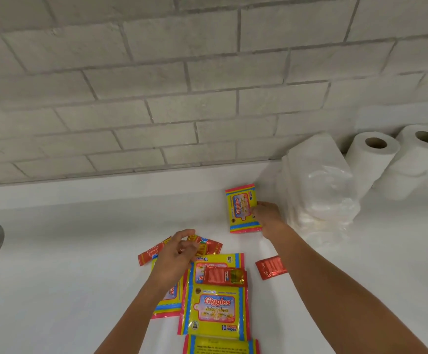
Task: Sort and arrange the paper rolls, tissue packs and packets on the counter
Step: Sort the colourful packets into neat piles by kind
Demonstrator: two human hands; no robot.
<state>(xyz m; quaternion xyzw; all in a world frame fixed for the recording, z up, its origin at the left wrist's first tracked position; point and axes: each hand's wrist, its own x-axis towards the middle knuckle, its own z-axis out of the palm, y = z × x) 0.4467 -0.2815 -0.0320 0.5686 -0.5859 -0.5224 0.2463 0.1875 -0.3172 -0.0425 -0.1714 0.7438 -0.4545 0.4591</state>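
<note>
White counter (67, 251), grey brick wall (156, 72)

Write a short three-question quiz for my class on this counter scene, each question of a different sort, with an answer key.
1. True or false: the right hand holds a wipes pack beside the stack of wrapped tissue packs.
2. Which lies on top of the wipes packs nearest the camera? A) a paper roll B) a red packet C) a spoon
3. Fill in: the paper rolls stand on the counter against the ____ wall.

Key
1. True.
2. B.
3. Tiled; they stand at the far right, with the left hand over the loose packets, gripping nothing clearly.
</note>
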